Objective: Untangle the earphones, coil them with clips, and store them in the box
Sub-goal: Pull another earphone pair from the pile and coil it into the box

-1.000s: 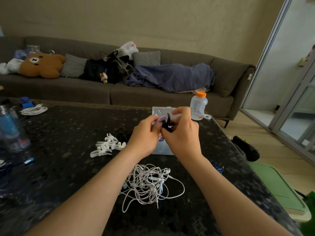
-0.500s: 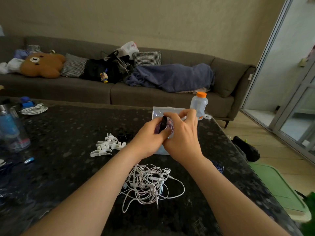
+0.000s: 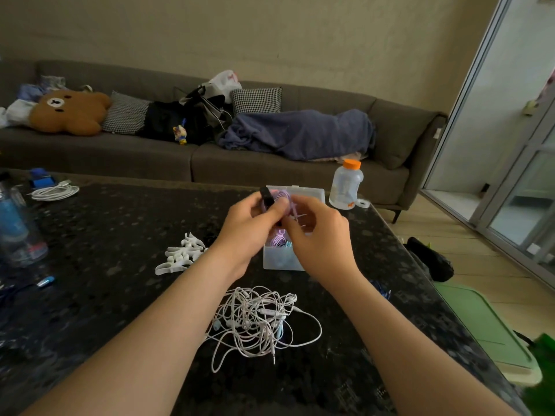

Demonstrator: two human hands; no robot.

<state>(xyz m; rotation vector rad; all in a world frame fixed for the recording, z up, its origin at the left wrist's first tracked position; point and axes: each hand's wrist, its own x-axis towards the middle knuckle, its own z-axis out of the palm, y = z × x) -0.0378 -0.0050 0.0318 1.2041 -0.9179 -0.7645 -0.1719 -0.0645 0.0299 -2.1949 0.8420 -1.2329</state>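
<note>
**Purple earphones** [image 3: 284, 196]: coiled bundle, held in the air above the far end of the box, between both hands.

**Black clip** [image 3: 266, 199]: upright against the left side of the coil, its top standing clear of the hand.

**Left hand** [image 3: 244, 235]: fingers curled, thumb and fingers pinching the black clip.

**Right hand** [image 3: 322, 238]: fingers bent inward, pinching the purple earphones from the right side; the fingertips themselves are blurred.

**Box** [image 3: 280, 262]: clear plastic, open, resting on the counter under the hands; purple and pale blue cords lie inside.

**White earphones** [image 3: 255, 319]: loose tangle on the counter, near the box on its near side, between the two forearms; a plug end trails toward the viewer.

**White clips** [image 3: 180, 255]: small heap on the counter, left of the box.

**Counter** [image 3: 105, 295]: dark, speckled.

**Bottle** [image 3: 345, 186]: clear with orange cap, upright at the far edge, just right of the box.

**White cable** [image 3: 54, 192]: coiled, far left of the counter.

**Sofa** [image 3: 120, 157]: grey, beyond the counter.
</note>
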